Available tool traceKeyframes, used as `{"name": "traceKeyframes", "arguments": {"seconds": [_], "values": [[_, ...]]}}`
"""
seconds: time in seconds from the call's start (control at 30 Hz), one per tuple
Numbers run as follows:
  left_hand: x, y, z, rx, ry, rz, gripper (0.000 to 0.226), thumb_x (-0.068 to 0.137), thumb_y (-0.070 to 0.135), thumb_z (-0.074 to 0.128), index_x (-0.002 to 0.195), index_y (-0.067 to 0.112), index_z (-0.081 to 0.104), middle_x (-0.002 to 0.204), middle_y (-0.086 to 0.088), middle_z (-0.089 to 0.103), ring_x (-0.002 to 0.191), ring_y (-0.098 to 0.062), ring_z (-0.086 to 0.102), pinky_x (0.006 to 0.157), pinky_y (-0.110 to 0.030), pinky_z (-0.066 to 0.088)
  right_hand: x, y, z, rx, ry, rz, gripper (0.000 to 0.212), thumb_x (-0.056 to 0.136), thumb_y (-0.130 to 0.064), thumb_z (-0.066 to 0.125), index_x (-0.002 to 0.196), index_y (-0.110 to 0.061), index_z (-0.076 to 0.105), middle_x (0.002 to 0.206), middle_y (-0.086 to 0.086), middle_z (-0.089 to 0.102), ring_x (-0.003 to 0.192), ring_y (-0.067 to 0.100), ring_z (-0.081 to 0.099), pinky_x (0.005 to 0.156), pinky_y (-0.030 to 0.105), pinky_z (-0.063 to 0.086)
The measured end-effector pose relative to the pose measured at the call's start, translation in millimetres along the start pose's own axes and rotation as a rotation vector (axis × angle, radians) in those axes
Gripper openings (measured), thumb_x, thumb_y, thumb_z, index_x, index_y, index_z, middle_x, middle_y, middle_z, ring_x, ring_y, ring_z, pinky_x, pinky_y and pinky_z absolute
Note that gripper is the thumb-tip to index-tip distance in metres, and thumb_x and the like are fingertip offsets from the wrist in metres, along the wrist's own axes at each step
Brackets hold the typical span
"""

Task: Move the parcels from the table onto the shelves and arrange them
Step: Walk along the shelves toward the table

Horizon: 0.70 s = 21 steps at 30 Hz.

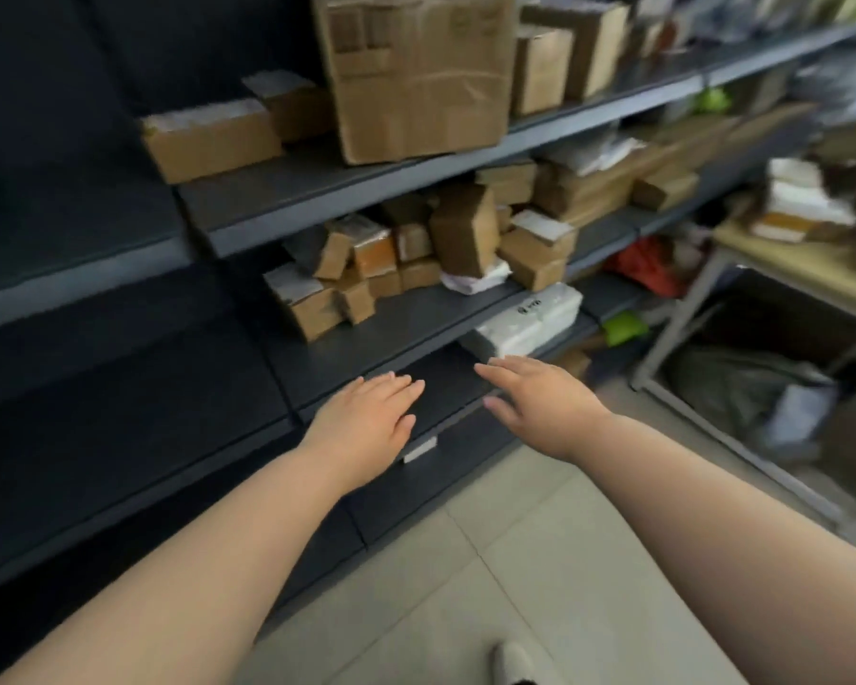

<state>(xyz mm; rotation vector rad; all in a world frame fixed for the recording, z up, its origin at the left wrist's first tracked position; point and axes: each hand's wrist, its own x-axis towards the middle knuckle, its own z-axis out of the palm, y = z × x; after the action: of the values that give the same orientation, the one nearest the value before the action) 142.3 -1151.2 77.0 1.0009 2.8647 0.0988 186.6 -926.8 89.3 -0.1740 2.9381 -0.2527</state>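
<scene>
Dark grey shelves (327, 200) fill the left and centre of the blurred head view. Several small cardboard parcels (465, 229) lie heaped on the middle shelf, and a large brown box (416, 76) stands on the shelf above. A white soft parcel (530, 321) lies on a lower shelf. My left hand (371, 422) and my right hand (539, 398) stretch out with straight fingers in front of the lower shelf edge, both holding nothing. The right fingertips are just below the white parcel. More parcels (801, 200) are stacked on the table (811, 269) at the right.
Under the table lie a dark bag (732, 388) and other bundles. Red (648, 267) and green (623, 326) items sit on the lower shelves near the table. Pale floor tiles (515, 561) lie below my arms, with a shoe tip (512, 662) at the bottom.
</scene>
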Motion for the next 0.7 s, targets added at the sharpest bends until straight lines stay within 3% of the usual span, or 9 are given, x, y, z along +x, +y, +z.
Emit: {"name": "traceKeyframes", "arguments": {"seconds": [0.33, 0.7], "values": [[139, 139, -3, -0.018, 0.055, 0.487, 0.047, 0.101, 0.031, 0.040, 0.147, 0.025, 0.037, 0.149, 0.009, 0.041, 0.136, -0.009, 0.036, 0.111, -0.028, 0.027, -85, 121, 1, 0.116, 0.206, 0.457, 0.047, 0.101, -0.039, 0.041, 0.145, -0.024, 0.040, 0.147, -0.002, 0.045, 0.136, 0.019, 0.038, 0.109, 0.034, 0.033], [340, 312, -13, -0.053, 0.075, 0.618, 0.045, 0.100, 0.029, 0.041, 0.145, 0.026, 0.040, 0.145, 0.009, 0.046, 0.134, -0.011, 0.039, 0.114, -0.034, 0.027, -102, 345, -65, 0.117, 0.229, 0.709, 0.047, 0.101, -0.040, 0.038, 0.146, -0.025, 0.037, 0.146, -0.001, 0.045, 0.134, 0.021, 0.039, 0.105, 0.035, 0.033]]}}
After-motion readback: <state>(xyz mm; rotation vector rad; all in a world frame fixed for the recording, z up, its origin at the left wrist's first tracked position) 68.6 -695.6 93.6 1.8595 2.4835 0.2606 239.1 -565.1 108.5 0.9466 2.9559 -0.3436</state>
